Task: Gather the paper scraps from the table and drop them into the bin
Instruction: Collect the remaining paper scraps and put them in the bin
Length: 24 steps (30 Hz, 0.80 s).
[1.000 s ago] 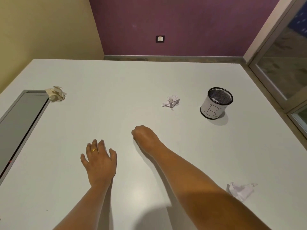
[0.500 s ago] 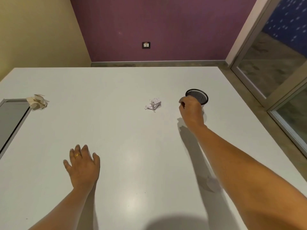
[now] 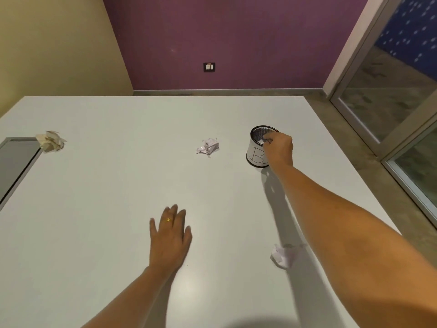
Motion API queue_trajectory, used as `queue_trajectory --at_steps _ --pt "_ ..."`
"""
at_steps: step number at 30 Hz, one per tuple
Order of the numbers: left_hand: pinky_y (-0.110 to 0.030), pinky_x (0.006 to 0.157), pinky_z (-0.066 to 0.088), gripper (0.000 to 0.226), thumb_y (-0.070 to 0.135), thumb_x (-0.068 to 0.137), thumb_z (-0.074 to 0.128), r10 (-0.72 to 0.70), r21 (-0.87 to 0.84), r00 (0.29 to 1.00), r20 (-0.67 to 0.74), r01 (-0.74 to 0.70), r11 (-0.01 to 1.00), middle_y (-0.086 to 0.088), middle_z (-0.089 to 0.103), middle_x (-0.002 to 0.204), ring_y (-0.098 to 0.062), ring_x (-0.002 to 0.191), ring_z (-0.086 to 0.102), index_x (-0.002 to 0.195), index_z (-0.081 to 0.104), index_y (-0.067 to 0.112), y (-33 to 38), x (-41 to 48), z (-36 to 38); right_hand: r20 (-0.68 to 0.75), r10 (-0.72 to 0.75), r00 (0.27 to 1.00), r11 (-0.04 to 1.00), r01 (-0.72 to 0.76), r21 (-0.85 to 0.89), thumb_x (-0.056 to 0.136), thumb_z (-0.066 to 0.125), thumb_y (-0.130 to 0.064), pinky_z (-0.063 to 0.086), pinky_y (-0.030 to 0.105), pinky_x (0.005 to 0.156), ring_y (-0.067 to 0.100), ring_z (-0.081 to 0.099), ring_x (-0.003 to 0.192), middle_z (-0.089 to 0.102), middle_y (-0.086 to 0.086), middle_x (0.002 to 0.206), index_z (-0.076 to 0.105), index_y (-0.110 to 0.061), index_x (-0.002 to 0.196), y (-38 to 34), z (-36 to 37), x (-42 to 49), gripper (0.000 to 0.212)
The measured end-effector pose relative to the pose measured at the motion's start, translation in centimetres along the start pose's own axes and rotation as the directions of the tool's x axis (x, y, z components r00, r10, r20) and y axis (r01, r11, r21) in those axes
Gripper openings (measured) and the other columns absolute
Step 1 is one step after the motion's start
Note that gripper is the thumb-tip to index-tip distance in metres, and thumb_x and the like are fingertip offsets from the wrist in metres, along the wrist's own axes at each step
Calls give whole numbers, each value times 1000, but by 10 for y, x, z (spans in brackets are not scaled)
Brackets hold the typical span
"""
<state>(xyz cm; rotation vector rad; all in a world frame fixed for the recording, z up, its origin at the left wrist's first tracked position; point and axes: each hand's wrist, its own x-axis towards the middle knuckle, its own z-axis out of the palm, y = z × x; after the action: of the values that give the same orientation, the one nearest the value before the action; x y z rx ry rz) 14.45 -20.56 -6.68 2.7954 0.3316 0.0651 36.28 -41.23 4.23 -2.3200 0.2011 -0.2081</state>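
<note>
We see the right hand [image 3: 279, 149] at the rim of the mesh bin [image 3: 256, 150], fingers curled over its opening; whether they grip a scrap we cannot tell, though a pale bit shows just inside the rim. The left hand [image 3: 170, 237] lies flat and spread on the white table [image 3: 118, 185], grasping nothing. Three crumpled scraps remain on the table: a white one [image 3: 207, 146] left of the bin, a beige one [image 3: 50, 140] by the far-left panel, another white one [image 3: 283, 255] beside the right forearm.
</note>
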Motion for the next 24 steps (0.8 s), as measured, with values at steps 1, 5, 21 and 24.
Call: queue_trajectory --at_steps 1,5,21,24 --pt "-55 114 15 49 32 92 30 -12 -4 1000 -4 12 1000 -7 35 150 -23 143 25 136 42 14 8 -4 4 -5 -15 1000 1000 15 8 85 42 7 44 25 90 29 58 114 63 14 123 66 -5 113 2 -2 -3 39" --pt "-53 116 8 48 34 96 34 -53 -11 998 21 53 999 -3 25 155 -21 146 14 141 32 19 33 -18 20 1 -123 992 992 123 -21 87 48 0 44 26 90 28 59 108 65 13 118 67 -4 107 18 -12 -24 28" --pt "-56 115 11 50 33 95 37 -42 12 999 13 41 999 -7 27 154 -25 145 15 141 32 17 54 -29 26 362 -207 909 958 263 -114 91 53 -16 40 18 88 13 59 106 67 -3 111 67 -14 102 117 -52 -159 18" --pt "-56 115 11 50 33 95 37 -36 11 999 5 36 999 -8 27 154 -25 145 15 141 32 16 54 -30 26 393 -313 865 921 378 -98 90 57 -23 45 23 85 16 62 101 70 -1 102 69 -11 98 124 -54 -181 18"
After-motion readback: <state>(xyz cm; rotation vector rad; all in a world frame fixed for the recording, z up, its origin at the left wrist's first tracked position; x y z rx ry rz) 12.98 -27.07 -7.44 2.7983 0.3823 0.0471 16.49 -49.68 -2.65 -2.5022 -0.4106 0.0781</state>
